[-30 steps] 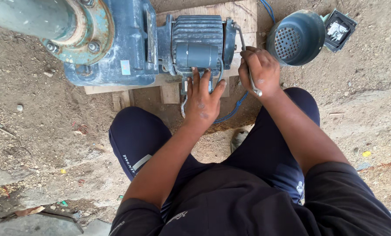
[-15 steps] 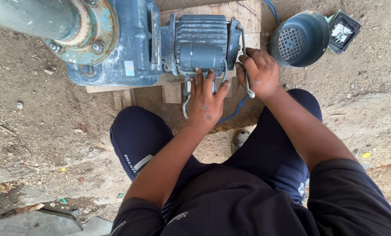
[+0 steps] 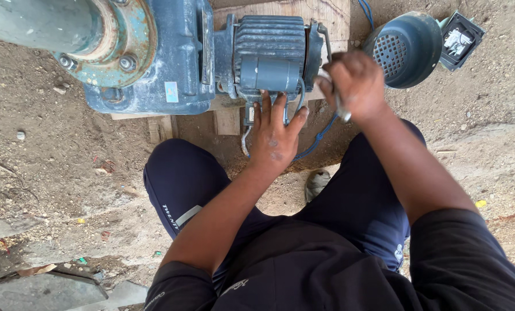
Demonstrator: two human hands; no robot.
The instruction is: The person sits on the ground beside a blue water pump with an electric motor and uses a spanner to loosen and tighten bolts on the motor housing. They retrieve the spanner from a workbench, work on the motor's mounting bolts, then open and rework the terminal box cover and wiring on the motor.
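Fingers of the right hand [image 3: 352,83] grip a metal tool [image 3: 333,95] at the motor [image 3: 269,55]; left hand [image 3: 274,135] lies flat, spread. Fan cover [image 3: 404,49] is already off.

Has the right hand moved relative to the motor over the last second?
Yes. The right hand, gripping a metal tool, has shifted up and left, closer to the motor's end, while the left hand stays against the motor's underside.
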